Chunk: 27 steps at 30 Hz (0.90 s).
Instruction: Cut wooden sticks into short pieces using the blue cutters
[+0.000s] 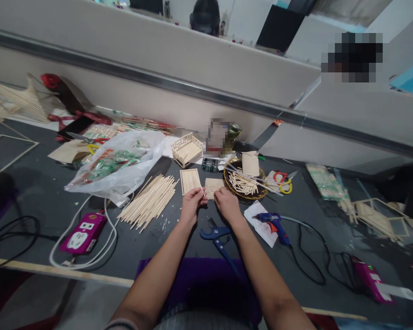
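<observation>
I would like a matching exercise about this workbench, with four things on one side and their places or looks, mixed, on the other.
Column one
1. framed stick panel
2. cutter
3. glue gun
4. round basket

Column two
A. blue, with an orange trigger
B. just beyond the left hand
C. has short sticks in it
D. lies between the two forearms

Right pairs: 1-B, 2-D, 3-A, 4-C

Head-height view, forward and down (above table (131, 252))
</observation>
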Tool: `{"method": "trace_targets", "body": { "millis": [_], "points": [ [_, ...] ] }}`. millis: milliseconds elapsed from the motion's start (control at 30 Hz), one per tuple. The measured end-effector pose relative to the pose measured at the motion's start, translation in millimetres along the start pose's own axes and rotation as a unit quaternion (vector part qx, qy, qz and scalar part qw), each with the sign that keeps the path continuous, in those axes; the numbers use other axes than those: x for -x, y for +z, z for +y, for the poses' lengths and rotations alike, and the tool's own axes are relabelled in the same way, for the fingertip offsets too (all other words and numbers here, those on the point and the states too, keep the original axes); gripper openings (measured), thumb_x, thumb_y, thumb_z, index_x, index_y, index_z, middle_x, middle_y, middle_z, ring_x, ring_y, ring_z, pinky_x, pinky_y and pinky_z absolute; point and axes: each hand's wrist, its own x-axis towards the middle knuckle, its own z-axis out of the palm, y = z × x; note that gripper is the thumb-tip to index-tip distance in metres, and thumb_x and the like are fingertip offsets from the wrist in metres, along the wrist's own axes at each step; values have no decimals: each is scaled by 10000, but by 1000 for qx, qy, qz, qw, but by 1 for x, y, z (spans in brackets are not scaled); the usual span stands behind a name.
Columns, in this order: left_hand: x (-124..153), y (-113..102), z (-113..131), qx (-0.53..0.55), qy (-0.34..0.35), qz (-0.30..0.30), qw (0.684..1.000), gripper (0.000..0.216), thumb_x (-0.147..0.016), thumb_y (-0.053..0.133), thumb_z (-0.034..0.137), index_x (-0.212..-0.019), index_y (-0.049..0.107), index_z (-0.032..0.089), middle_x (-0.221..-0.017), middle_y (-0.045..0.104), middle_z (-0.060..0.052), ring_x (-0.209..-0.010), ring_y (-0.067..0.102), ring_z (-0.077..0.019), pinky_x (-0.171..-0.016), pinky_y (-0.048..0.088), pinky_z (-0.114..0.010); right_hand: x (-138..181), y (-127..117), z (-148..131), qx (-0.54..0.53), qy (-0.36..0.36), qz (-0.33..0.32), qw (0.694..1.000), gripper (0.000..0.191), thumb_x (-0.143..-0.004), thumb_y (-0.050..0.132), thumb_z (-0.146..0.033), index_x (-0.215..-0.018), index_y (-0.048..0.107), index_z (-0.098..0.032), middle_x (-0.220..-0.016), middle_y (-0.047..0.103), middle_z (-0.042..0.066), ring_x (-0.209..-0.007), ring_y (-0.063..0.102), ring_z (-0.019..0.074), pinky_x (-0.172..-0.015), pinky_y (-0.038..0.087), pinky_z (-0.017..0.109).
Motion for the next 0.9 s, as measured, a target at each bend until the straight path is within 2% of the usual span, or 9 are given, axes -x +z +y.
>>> {"method": "trace_targets", "body": {
  "millis": [367,500,600,700,767,800,900],
  "points": [
    [-2,-3,-6,-31,-8,-32,999,411,-538,834,353,-826,693,96,-617,644,-25,-532,583,-89,-528,497,-198,-6,-10,-6,1,-10,-30,999,205,-924,419,-143,-955,622,-142,-940,595,123,-848,567,196,-632,392,267],
    [-2,-4,-6,-39,-10,-40,998,416,-531,842,345,-834,696,101,-602,649,-27,-530,587,-94,-541,505,-208,-10,-12,-7,0,-19,-38,999,192,-916,427,-153,-984,605,-122,-959,593,135,-848,578,203,-644,409,272],
    [-2,-4,-6,-37,-10,-37,999,417,-528,845,342,-837,695,106,-618,653,-26,-533,588,-92,-533,503,-205,-11,-11,-5,-16,-25,-23,999,175,-902,444,-171,-955,604,-124,-948,599,130,-845,580,196,-644,408,258],
    [0,-4,-5,-40,-10,-33,999,425,-516,851,342,-835,697,106,-625,652,-24,-526,583,-87,-522,495,-197,-8,-10,-1,-86,1,31,996,168,-882,451,-186,-875,614,-144,-892,616,99,-792,578,173,-648,405,244],
    [1,-3,-4,-48,-6,-38,998,427,-518,851,347,-839,703,106,-630,652,-25,-533,581,-86,-531,496,-199,-5,-10,1,-188,36,85,978,166,-856,458,-196,-817,615,-158,-810,617,60,-724,566,153,-655,411,242],
    [1,-2,-3,-53,-1,-42,998,425,-519,850,349,-837,707,106,-634,653,-26,-541,582,-88,-536,497,-201,-4,-10,1,-254,56,109,959,160,-839,465,-204,-807,616,-163,-765,610,38,-683,555,142,-650,417,240],
    [4,0,-2,-67,19,-51,996,404,-520,847,356,-816,719,111,-644,652,-30,-562,581,-93,-533,485,-197,1,-11,1,-455,99,162,870,205,-800,494,-258,-925,626,-163,-693,580,-11,-592,517,116,-593,432,228]
  ]
}}
